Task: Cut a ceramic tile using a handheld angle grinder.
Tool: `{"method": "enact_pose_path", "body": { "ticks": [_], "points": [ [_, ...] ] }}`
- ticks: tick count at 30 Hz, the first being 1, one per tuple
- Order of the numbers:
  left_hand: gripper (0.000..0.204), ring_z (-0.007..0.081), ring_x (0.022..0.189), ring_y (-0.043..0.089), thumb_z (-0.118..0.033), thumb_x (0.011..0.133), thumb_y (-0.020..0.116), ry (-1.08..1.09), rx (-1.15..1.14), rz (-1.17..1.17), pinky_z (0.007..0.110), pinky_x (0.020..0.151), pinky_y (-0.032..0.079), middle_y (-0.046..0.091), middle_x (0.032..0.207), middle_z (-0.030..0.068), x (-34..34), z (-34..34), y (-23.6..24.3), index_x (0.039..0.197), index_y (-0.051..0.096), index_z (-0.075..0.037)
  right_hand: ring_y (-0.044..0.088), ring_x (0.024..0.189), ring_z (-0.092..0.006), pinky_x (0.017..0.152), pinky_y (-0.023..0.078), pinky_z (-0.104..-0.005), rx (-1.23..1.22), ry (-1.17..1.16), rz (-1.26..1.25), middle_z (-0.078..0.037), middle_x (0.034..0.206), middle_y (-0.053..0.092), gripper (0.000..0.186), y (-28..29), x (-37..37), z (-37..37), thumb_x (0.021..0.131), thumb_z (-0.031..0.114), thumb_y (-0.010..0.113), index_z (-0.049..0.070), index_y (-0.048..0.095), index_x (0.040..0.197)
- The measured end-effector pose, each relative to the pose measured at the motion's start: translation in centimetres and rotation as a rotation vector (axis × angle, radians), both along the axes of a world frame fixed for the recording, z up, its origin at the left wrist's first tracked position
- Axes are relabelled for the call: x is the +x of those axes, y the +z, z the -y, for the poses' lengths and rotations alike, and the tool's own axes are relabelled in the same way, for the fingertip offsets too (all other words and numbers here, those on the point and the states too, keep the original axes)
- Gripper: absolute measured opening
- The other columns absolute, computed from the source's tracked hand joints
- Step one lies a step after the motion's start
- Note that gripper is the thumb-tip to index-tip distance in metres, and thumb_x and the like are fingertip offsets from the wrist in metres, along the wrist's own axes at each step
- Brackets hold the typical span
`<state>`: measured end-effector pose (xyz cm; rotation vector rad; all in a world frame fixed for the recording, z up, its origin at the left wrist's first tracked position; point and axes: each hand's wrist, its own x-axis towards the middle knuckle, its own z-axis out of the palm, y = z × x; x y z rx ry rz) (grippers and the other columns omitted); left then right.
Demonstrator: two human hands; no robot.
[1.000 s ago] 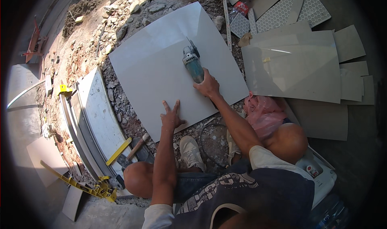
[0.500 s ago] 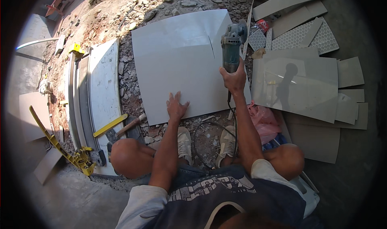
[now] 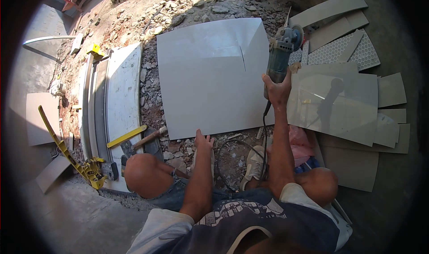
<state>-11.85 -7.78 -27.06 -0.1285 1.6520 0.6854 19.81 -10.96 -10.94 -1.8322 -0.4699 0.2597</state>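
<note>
My right hand (image 3: 279, 87) is wrapped round the body of a green angle grinder (image 3: 279, 59), raised over the right edge of a large grey tile (image 3: 201, 93). The grinder's disc points away from me and its black cord (image 3: 265, 129) hangs down toward my feet. A short, dark, slanting slit (image 3: 242, 58) shows in the far right part of the tile. My left hand (image 3: 204, 140) is at the tile's near edge, fingers apart, one fingertip overlapping the edge. Whether it presses on the tile I cannot tell.
Left lies a tile cutter (image 3: 100, 97) with a yellow handle (image 3: 62, 149), beside a yellow bar (image 3: 127, 136) and a hammer (image 3: 149, 137). Stacked tiles (image 3: 335, 106) and offcuts lie right, near a pink bag (image 3: 300, 142). Rubble (image 3: 178, 6) covers the ground beyond the tile.
My left hand has drawn back from the tile's surface to its near edge. The grinder in my right hand has shifted right, away from the slit. The whole view has also shifted slightly.
</note>
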Motion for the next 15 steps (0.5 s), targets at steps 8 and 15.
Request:
{"method": "enact_pose_path", "body": {
  "ticks": [8,15],
  "points": [
    [0.072,0.0385,0.130,0.040,-0.034,0.092,0.059,-0.178,-0.018,0.017,0.056,0.105,0.032,0.035,0.145,0.0177,4.6,-2.2,7.4,0.147,0.019,-0.010,0.059,0.077,-0.0138,0.072,0.049,-0.0285,0.167,0.059,-0.141,-0.006,0.093,0.059,0.054,7.3,-2.4,-2.0,0.070,0.008,0.071,-0.001,0.048,0.118],
    [0.074,0.0318,0.122,0.046,-0.034,0.092,0.059,-0.618,0.173,0.100,0.047,0.094,0.043,0.035,0.142,0.0169,5.2,-5.2,24.3,0.148,0.016,-0.011,0.059,0.080,-0.0152,0.076,0.049,-0.0301,0.082,0.038,-0.210,-0.007,0.095,0.059,0.052,20.6,-1.4,-0.9,0.070,0.008,0.072,-0.001,0.049,0.116]
  ]
}}
